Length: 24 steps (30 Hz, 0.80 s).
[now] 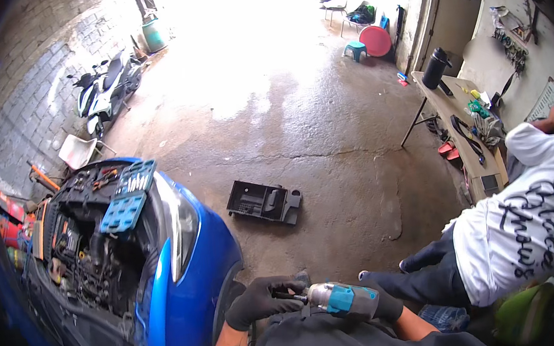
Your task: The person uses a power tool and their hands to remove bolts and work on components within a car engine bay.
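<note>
In front of my waist I hold a teal and grey cordless impact wrench (344,298) with its silver nose pointing left. My right hand (388,305), in a black glove, is closed around the tool's rear part. My left hand (263,302), gloved too, is at the nose, its fingers bent around a small dark piece that I cannot make out. Left of me stands a blue car (209,246) with its engine bay (92,257) exposed. A blue socket case (124,211) lies opened on the bay's edge.
A black plastic tray (243,206) lies on the wet concrete floor ahead. At right, a person in a white shirt (521,216) faces the wall beside a wooden bench (454,112) with a black bottle (436,69). A scooter (105,89) and white chair (79,150) stand far left.
</note>
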Motion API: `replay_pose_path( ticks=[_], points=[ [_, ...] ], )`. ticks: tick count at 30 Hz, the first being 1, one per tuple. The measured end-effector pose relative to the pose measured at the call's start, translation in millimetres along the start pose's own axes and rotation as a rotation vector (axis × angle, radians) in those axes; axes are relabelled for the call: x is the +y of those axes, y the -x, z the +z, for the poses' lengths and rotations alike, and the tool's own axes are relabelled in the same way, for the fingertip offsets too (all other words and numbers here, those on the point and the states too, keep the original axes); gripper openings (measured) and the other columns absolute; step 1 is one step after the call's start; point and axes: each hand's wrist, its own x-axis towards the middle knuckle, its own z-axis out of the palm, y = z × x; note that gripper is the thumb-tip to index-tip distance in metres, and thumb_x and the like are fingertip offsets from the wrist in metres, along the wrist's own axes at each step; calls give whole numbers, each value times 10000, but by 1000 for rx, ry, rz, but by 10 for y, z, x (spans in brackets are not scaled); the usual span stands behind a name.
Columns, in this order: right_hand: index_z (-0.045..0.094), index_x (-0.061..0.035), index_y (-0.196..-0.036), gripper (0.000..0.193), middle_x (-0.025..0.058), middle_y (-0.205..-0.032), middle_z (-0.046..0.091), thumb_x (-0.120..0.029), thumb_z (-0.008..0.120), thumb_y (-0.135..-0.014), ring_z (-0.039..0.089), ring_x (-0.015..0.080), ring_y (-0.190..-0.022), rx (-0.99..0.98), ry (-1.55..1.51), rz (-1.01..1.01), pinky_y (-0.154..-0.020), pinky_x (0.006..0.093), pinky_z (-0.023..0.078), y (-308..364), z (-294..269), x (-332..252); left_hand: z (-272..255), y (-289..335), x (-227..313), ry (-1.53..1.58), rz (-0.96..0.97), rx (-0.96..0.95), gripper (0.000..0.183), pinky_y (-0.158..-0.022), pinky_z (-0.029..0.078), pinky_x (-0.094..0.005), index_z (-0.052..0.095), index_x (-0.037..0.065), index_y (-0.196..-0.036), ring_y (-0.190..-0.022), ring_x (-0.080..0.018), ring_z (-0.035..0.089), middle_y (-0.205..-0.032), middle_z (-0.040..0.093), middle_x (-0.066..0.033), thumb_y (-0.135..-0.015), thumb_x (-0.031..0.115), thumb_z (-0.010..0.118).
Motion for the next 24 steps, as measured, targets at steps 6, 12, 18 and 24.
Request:
replay_pose_path(
  ticks=[6,12,18,24],
  points=[
    [587,-49,-1201,312,108,-1085,655,-201,610,-930,645,263,-970,336,-329,382,-837,365,513,-712,-1346,528,-817,-2052,913,-18,-114,-163,378,-854,558,-280,666,-37,-1155,-951,-139,677,-1019,724,-112,-793,-11,774],
    [647,-102,-1144,351,102,-1014,678,-253,716,-834,651,315,-920,373,388,331,-789,383,523,-1630,-3102,1085,-1443,-3879,1244,69,-31,54,313,-770,570,-256,690,-37,-1096,-886,-112,677,-995,727,-97,-802,13,786],
    [650,-101,-1205,454,97,-1070,697,-297,756,-810,669,296,-948,207,466,136,-806,359,527,-2699,-4741,2100,-1988,-5326,1759,-28,180,165,276,-800,556,-259,715,-31,-1040,-884,-120,676,-991,732,-95,-772,-35,783],
    [656,-89,-1194,502,86,-1037,710,-337,790,-779,685,269,-913,-11,95,1,-805,348,534,-4321,-5655,2969,-3084,-5876,2094,161,47,301,214,-718,523,-236,725,-30,-1010,-815,-78,646,-885,733,-56,-842,97,764]
  ],
)
